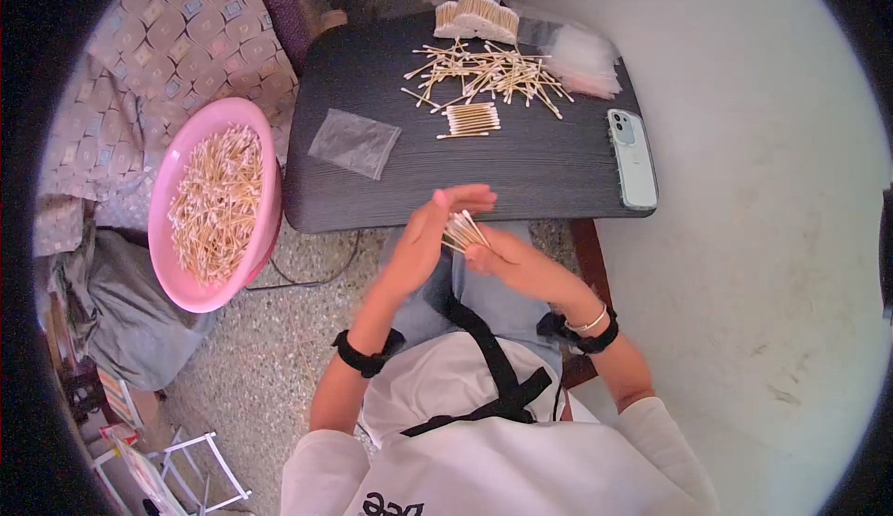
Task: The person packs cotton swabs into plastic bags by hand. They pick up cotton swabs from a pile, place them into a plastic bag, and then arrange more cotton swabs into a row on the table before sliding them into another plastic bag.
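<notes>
A small bunch of cotton swabs point(462, 231) sits in my right hand point(521, 263), its thumb pressed along the sticks and white tips pointing up. My left hand point(420, 241) is right beside the bunch, palm turned toward it, with its fingers stretched out above the tips. Both hands are just off the near edge of the dark table point(521, 176). Farther back on the tabletop lies a neat row of cotton swabs point(472, 120), and behind it a loose scattered pile of cotton swabs point(493, 74).
Bundled cotton swabs point(476, 20) stand at the table's back edge beside a stack of clear plastic bags point(581, 62). One flat clear bag point(355, 144) lies at left, a phone point(633, 160) at right. Left of the table is a pink basin point(160, 209) full of swabs.
</notes>
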Motion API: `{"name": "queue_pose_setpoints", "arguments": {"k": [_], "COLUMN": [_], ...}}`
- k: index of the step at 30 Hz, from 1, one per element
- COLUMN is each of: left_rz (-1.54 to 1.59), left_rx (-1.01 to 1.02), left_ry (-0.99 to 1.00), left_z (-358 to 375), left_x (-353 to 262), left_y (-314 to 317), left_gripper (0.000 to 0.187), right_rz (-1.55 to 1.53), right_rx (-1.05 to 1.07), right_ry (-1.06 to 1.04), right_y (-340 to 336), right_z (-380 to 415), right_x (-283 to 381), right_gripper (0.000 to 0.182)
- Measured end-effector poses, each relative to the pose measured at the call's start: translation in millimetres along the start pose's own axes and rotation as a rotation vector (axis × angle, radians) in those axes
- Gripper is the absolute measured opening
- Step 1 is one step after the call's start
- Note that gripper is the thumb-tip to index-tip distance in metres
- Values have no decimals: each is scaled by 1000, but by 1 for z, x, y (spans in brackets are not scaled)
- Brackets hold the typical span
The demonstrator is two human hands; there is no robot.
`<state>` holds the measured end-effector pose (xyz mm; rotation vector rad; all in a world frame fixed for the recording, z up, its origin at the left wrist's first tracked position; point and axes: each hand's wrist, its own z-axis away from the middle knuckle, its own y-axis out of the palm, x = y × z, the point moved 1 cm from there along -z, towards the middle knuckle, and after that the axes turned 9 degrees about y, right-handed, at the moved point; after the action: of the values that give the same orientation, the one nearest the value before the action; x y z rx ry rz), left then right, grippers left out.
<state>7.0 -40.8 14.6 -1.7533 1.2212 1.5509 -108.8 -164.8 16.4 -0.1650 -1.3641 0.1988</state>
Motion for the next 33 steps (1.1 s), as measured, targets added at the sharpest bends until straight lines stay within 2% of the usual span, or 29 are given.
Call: {"name": "queue_pose_setpoints", "arguments": {"k": [2,5,8,11,14,18,20,23,26,29,32,33], "left_rz": [215,51,155,182,127,328,304,309,288,188,172,64], "left_rx": [-91,-47,-64,-97,-45,-62,-115,-56,-94,51,-41,-81], "left_ry": [-36,-35,-211,-163,-62,-150,-238,-180,-251,-242,-212,-111], "left_z": [-3,-1,3,6,8,10,9,10,11,18,21,21], "left_x": [0,-10,-19,-14,-12,-19,-28,-25,-29,-18,-17,-15], "left_y": [11,17,19,24,27,22,25,18,21,11,15,17], "left_gripper": [77,86,81,75,70,53,44,36,32,30,28,25], "right_rz": [-388,-556,-689,-763,-746,-961,-1128,-1303,-1253,-1089,-1046,-1015], "right_rx": [214,310,360,414,433,405,370,498,269,328,264,278], "right_ry": [137,204,282,306,290,363,368,348,467,389,403,402], "right_y": [5,10,16,23,25,25,30,31,33,31,32,32], "right_z": [2,6,10,11,11,17,18,15,18,19,20,20], "right_x": [5,6,3,2,7,17,19,13,14,10,17,15], "right_gripper": [32,34,34,29,31,32,32,33,34,37,40,40]}}
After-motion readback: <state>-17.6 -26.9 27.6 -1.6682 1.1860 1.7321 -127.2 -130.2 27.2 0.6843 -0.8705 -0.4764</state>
